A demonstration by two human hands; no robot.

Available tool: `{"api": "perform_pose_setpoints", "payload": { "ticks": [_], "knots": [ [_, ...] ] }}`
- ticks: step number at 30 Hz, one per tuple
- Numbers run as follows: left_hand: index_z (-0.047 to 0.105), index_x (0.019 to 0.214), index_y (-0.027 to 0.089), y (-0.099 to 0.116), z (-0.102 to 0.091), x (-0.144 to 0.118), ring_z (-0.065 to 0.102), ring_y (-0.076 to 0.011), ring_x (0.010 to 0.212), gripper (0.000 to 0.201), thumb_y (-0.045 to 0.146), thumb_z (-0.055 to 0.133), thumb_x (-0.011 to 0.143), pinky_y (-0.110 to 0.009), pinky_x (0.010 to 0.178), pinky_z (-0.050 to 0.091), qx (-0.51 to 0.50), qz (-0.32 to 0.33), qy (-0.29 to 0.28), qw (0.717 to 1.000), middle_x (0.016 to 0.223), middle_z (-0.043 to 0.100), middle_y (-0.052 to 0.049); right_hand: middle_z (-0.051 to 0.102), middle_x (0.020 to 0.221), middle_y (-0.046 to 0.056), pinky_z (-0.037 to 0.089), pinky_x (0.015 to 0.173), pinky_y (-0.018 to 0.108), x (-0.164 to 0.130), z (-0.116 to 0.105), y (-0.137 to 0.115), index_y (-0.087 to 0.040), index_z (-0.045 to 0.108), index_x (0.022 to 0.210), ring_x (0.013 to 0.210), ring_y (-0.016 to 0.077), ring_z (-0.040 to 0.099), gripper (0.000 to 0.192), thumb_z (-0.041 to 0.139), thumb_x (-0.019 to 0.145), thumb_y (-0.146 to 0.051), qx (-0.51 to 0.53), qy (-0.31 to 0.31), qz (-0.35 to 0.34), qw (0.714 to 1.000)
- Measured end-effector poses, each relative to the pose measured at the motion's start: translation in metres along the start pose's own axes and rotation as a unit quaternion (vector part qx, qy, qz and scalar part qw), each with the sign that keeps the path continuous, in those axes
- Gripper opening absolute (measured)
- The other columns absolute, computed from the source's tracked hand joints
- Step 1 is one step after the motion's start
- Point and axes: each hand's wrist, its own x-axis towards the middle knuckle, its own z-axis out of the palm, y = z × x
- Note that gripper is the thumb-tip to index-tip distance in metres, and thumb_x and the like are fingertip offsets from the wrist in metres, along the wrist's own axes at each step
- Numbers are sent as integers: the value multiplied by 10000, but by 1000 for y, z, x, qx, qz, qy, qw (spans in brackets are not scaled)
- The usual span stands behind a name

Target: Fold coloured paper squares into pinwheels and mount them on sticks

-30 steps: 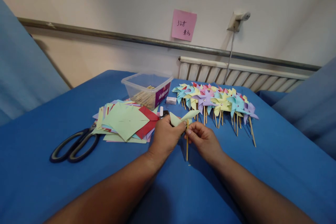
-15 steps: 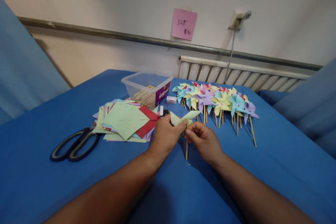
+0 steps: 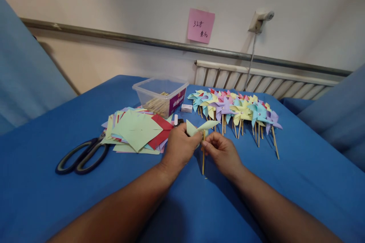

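Observation:
Between my hands is a pale green paper pinwheel (image 3: 207,124) with a thin wooden stick (image 3: 203,163) pointing down toward the table. My left hand (image 3: 184,142) is closed on the pinwheel's folded paper, its thumb near the stick's upper end. Pinched at the stick is my right hand (image 3: 221,150), thumb and forefinger together, the other fingers curled. The fingers hide the middle of the pinwheel. Just behind my left hand lies a small black-and-white item (image 3: 177,120), partly covered. Left of that hand, a stack of coloured paper squares (image 3: 139,131) has light green and red sheets on top.
Dark-handled scissors (image 3: 81,157) lie at the left, blades under the paper. A clear plastic tub (image 3: 152,95) holds wooden sticks, with a small white box (image 3: 186,108) beside it. Several finished pinwheels (image 3: 242,110) cover the back right of the blue-covered table (image 3: 299,190).
The view has shifted very slightly. Both hands keep the same hold on the pinwheel and its stick; nothing has been picked up or let go.

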Motion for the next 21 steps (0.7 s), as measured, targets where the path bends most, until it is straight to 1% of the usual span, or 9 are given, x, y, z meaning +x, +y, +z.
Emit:
{"api": "perform_pose_setpoints", "payload": {
  "ticks": [3, 6, 9, 12, 14, 17, 21],
  "knots": [
    [590, 612, 170, 0, 0, 1, 481, -111, 510, 172, 311, 685, 637, -212, 473, 351, -3, 3, -2, 1000, 561, 583, 31, 545, 547, -49, 335, 508, 223, 0, 0, 0, -183, 549, 685, 505, 86, 456, 221, 650, 784, -354, 10, -1, -1, 1000],
    [609, 638, 166, -2, 0, 3, 479, -108, 501, 156, 301, 687, 634, -211, 479, 363, -8, 0, 9, 1000, 572, 595, 29, 565, 564, -41, 355, 517, 216, 1, -2, -3, -178, 560, 695, 514, 84, 475, 244, 662, 788, -379, 39, 4, -5, 999],
    [607, 649, 163, -5, 1, 5, 469, -107, 485, 171, 309, 693, 628, -213, 469, 361, -23, -25, 26, 999, 552, 578, 31, 585, 584, -40, 382, 537, 204, 1, -4, -9, -177, 571, 722, 524, 76, 495, 250, 671, 798, -394, 112, 23, -9, 993],
    [595, 658, 160, -7, 2, 6, 457, -107, 471, 202, 332, 698, 631, -214, 450, 354, -61, -56, 32, 996, 532, 557, 33, 588, 567, -48, 403, 536, 193, 2, -5, -16, -183, 576, 753, 516, 74, 512, 245, 681, 798, -400, 197, 52, -3, 979],
    [587, 658, 160, -9, 3, 5, 452, -104, 466, 211, 337, 698, 636, -214, 447, 357, -88, -69, 33, 993, 529, 549, 36, 596, 554, -46, 433, 542, 201, 2, -5, -19, -185, 570, 748, 512, 83, 534, 261, 702, 778, -408, 229, 66, 4, 971],
    [571, 640, 162, -10, 5, 4, 458, -101, 475, 224, 334, 713, 627, -212, 458, 366, -99, -75, 36, 992, 538, 550, 36, 627, 565, -29, 475, 558, 217, 3, -3, -21, -181, 560, 725, 518, 95, 564, 289, 729, 750, -415, 243, 71, 14, 967],
    [571, 647, 166, -11, 7, 3, 474, -104, 483, 223, 327, 723, 618, -216, 478, 380, -109, -77, 32, 991, 549, 562, 36, 644, 585, -22, 498, 567, 216, 2, -2, -20, -176, 556, 716, 533, 96, 587, 300, 745, 737, -407, 252, 71, 21, 965]
  ]
}}
